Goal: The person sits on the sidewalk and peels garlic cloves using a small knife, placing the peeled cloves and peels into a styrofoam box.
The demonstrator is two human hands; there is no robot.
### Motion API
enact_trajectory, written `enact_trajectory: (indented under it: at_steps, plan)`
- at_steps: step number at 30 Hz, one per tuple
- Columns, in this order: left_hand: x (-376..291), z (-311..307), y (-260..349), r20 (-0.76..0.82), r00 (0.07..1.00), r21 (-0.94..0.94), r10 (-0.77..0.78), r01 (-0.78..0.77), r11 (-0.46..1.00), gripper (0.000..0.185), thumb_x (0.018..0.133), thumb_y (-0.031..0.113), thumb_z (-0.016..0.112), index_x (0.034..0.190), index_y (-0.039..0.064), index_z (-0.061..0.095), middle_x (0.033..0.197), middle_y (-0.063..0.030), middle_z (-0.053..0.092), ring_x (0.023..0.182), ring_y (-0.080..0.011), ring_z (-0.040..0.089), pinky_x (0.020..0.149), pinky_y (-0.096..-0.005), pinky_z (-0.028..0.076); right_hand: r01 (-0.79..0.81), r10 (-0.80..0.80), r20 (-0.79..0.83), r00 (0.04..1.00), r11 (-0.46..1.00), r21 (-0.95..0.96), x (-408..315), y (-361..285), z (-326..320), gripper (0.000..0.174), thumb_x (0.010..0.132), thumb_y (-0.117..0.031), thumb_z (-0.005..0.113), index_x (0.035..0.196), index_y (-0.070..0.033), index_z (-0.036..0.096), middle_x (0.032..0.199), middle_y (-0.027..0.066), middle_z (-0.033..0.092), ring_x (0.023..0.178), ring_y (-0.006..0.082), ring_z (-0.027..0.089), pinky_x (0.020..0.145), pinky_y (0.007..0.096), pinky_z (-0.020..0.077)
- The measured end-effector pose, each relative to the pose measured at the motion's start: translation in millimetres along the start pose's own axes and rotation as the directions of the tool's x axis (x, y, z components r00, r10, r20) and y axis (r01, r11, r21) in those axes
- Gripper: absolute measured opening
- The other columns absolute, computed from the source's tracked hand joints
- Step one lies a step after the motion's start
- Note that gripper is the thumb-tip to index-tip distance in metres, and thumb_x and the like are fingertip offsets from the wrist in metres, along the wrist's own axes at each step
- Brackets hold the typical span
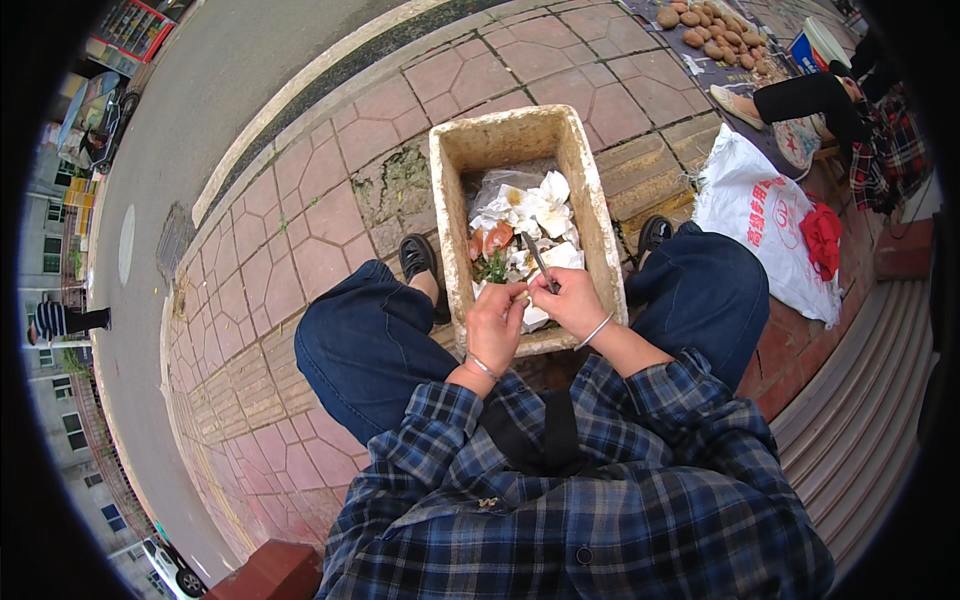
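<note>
My right hand (574,300) grips a small knife (537,259), its dark blade pointing up and away over a worn foam box (611,247). Close beside it, my left hand (493,322) pinches a small pale piece (521,297) between thumb and fingertips; what it is cannot be told. Both hands are above the near end of the box, which stands between my feet. Inside lie crumpled white tissues (551,206), orange-brown peel or shell pieces (496,237), green leafy scraps (491,267) and a clear plastic bag (510,181).
To the right lie a white woven sack (739,187) and a red cloth (821,238). Beyond them a person (810,101) sits near a heap of potatoes (720,34) on a sheet and a white-and-blue bucket (817,46). A road runs left of the paving, where another person (64,320) walks.
</note>
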State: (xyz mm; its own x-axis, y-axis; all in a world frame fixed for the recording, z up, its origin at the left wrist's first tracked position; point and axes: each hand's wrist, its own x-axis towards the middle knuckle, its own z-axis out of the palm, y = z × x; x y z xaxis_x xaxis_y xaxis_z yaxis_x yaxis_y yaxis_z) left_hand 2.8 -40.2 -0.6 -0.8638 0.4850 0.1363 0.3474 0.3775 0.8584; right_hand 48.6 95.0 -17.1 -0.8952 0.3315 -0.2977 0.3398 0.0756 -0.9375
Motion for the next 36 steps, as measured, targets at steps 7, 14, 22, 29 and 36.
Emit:
enact_trajectory:
  at_steps: [7,14,22,29,36]
  plan:
    - [-1.8,0.0,1.0,-0.005,1.000,0.023,0.028,-0.028,0.999,0.017,0.071,0.000,0.062,0.087,0.003,0.063,0.072,-0.0108,0.056,0.061,-0.0214,0.055,0.056,-0.0288,0.044,0.086,-0.098,-0.050,0.994,0.975,-0.204,-4.4,-12.5,0.8,0.017,0.071,-0.016,0.060,0.070,0.001,0.059,0.057,0.0132,0.056,0.050,0.0189,0.055,0.049,0.0301,0.0424]
    - [0.5,2.0,2.1,0.001,1.000,-0.054,0.001,-0.001,0.999,0.016,0.074,0.003,0.062,0.090,0.002,0.061,0.074,-0.0087,0.058,0.062,-0.0174,0.057,0.054,-0.0273,0.045,-0.022,0.030,-0.038,0.999,0.981,0.194,-0.1,4.4,4.3,0.010,0.072,-0.010,0.059,0.071,0.000,0.057,0.056,0.0027,0.054,0.047,0.0097,0.049,0.045,0.0248,0.0391]
    - [-1.2,8.7,-15.4,0.227,0.923,-0.580,-0.312,0.385,0.718,0.016,0.080,0.005,0.060,0.095,0.001,0.061,0.072,-0.0003,0.056,0.064,-0.0054,0.051,0.056,-0.0191,0.041,-0.287,0.257,0.129,0.958,0.838,0.464,-0.8,-5.5,0.0,0.013,0.076,-0.014,0.060,0.074,-0.002,0.057,0.053,-0.0008,0.048,0.041,0.0050,0.042,0.036,0.0200,0.0322]
    - [2.3,2.7,-6.7,0.056,0.996,-0.086,-0.063,0.068,0.994,0.019,0.074,0.004,0.063,0.093,0.002,0.061,0.078,-0.0090,0.059,0.063,-0.0169,0.056,0.056,-0.0268,0.044,-0.120,0.115,0.033,0.993,0.965,0.235,0.3,-0.7,-0.7,0.017,0.075,-0.015,0.060,0.072,0.002,0.058,0.058,0.0020,0.054,0.049,0.0065,0.047,0.044,0.0222,0.0374]
    - [0.6,-0.8,0.5,0.054,0.998,0.000,0.010,-0.010,1.000,0.016,0.074,0.002,0.060,0.090,0.003,0.061,0.075,-0.0117,0.056,0.063,-0.0223,0.055,0.057,-0.0294,0.043,-0.036,0.036,-0.011,0.999,0.998,0.054,-1.3,-0.9,0.6,0.015,0.071,-0.014,0.060,0.071,0.001,0.059,0.056,0.0050,0.055,0.052,0.0094,0.049,0.049,0.0252,0.0403]
